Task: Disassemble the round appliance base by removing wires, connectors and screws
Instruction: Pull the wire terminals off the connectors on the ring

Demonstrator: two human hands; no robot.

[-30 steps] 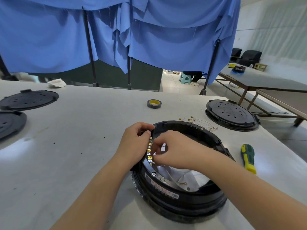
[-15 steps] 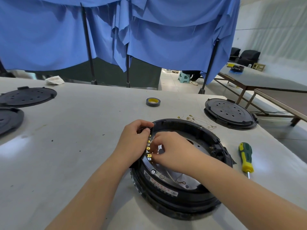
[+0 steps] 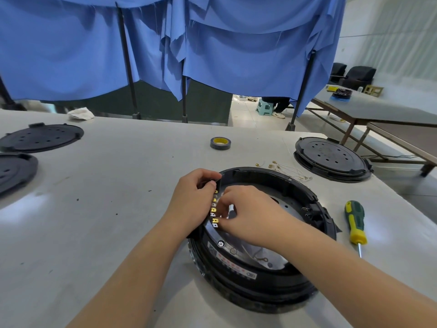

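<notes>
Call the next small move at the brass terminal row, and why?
Probably pull one connector off. The left hand grips the rim of the round black appliance base, bracing it, while the right hand pinches at the row of brass terminals. The green-and-yellow screwdriver lies untouched on the grey table, so screws likely come later.

No words or numbers clear enough to read. Only a label (image 3: 233, 266) with tiny red marks on the rim of the round base (image 3: 264, 287), too small and blurry to make out.
</notes>
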